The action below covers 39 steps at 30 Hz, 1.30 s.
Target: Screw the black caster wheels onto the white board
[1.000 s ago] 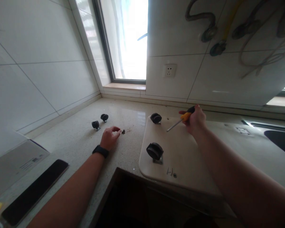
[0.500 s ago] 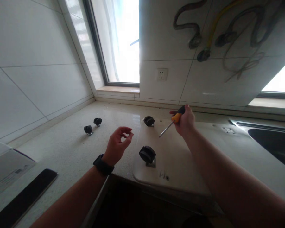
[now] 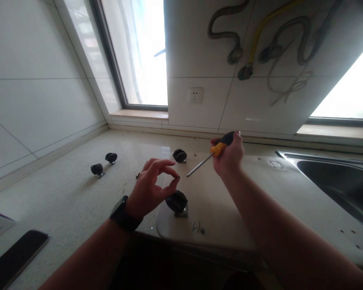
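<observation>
My left hand (image 3: 153, 181) has thumb and forefinger pinched on a small dark screw (image 3: 178, 177), mostly covered by the fingertips. A black watch strap circles that wrist. In my right hand (image 3: 231, 155) is a screwdriver (image 3: 219, 148) with a yellow and black handle; its tip points down-left, a short gap from the pinched fingers. Below both lies a pale board (image 3: 220, 205) with rounded corners. One black caster (image 3: 177, 201) stands on its near left part, just under my left hand. Another caster (image 3: 180, 155) is at its far left corner.
Two more casters (image 3: 97, 169) stand on the speckled counter (image 3: 75, 205) to the left. Small dark bits (image 3: 137, 175) lie behind my left hand. A long black flat piece (image 3: 21, 255) is at the near left. On the right is a metal sink (image 3: 335, 189); a socket (image 3: 195, 95) is on the wall.
My left hand has moved right, over the board, and its pinched fingers are now close to the screwdriver tip. The whole view has shifted slightly, so the casters appear further left.
</observation>
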### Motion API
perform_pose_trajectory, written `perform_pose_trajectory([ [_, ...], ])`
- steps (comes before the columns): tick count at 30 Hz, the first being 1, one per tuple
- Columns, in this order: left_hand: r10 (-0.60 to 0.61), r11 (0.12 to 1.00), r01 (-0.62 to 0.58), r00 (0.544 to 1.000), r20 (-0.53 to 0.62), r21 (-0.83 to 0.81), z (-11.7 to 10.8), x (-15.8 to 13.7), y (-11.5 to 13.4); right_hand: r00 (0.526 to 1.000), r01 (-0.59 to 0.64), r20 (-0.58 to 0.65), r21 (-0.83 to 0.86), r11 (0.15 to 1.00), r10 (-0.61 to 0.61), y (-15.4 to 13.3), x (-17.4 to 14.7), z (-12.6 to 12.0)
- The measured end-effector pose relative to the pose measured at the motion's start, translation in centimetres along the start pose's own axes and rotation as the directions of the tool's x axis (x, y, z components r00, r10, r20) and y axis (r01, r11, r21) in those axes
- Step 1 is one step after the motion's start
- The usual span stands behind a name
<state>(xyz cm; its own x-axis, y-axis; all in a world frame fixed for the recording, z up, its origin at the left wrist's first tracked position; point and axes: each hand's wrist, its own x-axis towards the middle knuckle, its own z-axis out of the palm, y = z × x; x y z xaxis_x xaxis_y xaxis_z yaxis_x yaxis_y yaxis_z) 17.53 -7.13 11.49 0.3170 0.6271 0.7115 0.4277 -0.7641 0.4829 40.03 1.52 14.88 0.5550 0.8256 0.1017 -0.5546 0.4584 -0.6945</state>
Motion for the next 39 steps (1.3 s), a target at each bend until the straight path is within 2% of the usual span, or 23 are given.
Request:
perform_pose_trajectory([
  [9,-0.153,0.985,0.153,0.988,0.016,-0.075,-0.1,-0.1,0.9,0.994,0.111,0.007,-0.028,0.993,-0.111,0.4,-0.3,0.0],
  [13,-0.147,0.989,0.147,0.989,0.008,0.004,0.1,-0.1,1.1,0.985,0.170,0.035,-0.027,0.985,-0.169,0.5,-0.5,0.1],
  [19,-0.154,0.988,0.153,0.988,0.015,0.028,0.1,-0.1,1.3,0.967,0.248,0.075,-0.032,0.968,-0.245,0.4,-0.6,-0.1],
  [24,-0.151,0.988,0.151,0.989,-0.006,0.015,0.2,0.0,1.1,0.963,0.257,0.097,-0.036,0.966,-0.252,0.3,-0.7,-0.1],
  [32,-0.199,0.979,0.200,0.979,-0.040,0.032,0.5,-0.1,1.5,0.958,0.279,0.068,-0.027,0.960,-0.277,0.2,-0.9,0.1],
  [39,-0.252,0.959,0.248,0.968,-0.014,-0.138,0.8,-0.2,0.9,0.966,0.257,0.051,-0.040,0.965,-0.255,0.3,-0.7,0.0],
])
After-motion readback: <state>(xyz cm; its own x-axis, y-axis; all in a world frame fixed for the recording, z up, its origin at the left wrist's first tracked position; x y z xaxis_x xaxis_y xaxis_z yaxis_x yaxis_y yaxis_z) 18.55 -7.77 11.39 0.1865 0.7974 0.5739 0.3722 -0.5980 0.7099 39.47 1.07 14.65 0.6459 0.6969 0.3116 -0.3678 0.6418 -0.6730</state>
